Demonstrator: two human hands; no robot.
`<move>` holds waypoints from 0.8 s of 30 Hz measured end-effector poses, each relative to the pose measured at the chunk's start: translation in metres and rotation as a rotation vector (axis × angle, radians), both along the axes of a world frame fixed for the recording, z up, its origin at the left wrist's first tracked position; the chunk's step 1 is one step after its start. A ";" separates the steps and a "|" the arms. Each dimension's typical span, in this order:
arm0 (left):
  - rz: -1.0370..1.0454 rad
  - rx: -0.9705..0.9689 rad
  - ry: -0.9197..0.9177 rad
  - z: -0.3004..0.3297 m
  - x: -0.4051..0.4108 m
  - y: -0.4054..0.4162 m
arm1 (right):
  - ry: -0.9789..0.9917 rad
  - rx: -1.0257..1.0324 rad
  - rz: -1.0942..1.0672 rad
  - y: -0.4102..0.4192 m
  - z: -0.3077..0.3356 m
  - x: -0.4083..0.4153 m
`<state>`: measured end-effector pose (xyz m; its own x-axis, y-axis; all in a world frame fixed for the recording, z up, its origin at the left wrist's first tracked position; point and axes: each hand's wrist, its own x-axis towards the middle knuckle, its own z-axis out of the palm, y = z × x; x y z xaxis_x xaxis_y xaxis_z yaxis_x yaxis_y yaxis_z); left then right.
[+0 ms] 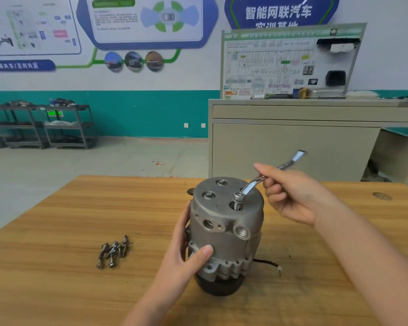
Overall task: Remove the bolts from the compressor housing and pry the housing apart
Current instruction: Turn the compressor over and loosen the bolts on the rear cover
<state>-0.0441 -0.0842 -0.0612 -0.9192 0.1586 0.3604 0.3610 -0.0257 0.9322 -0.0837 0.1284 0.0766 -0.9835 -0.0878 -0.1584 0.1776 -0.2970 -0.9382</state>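
Two bolts (209,195) remain seated; mid-bench (57,220), the compressor housing (224,229) (heavy, rigid, best braced low) is gripped by the left hand (186,252), while the right hand (290,196) pinches the wrench (250,187).

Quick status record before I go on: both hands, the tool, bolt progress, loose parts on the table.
left hand: grips the compressor housing at its side, thumb across the front
right hand: holds the wrench by the middle of its shaft
wrench: ring end sits on a raised bolt, partly out of its hole
seated bolts: two more visible in the top face
removed bolts: small pile on the wooden table, left of the housing
housing: upright, not yet split
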 end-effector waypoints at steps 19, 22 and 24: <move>0.310 -0.354 0.035 0.109 0.004 0.041 | 0.341 1.280 0.277 -0.065 0.052 -0.026; 0.267 -0.285 -0.020 0.110 0.005 0.039 | 0.628 1.534 0.247 -0.080 0.053 -0.016; 0.206 -0.215 -0.053 0.110 0.005 0.037 | 0.789 1.598 0.211 -0.086 0.048 -0.007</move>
<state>-0.0394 -0.0469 0.0488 -0.9567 0.0342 0.2890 0.2885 0.2431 0.9261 -0.0906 0.0425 0.1243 -0.8547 -0.4568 0.2467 -0.4976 0.8564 -0.1380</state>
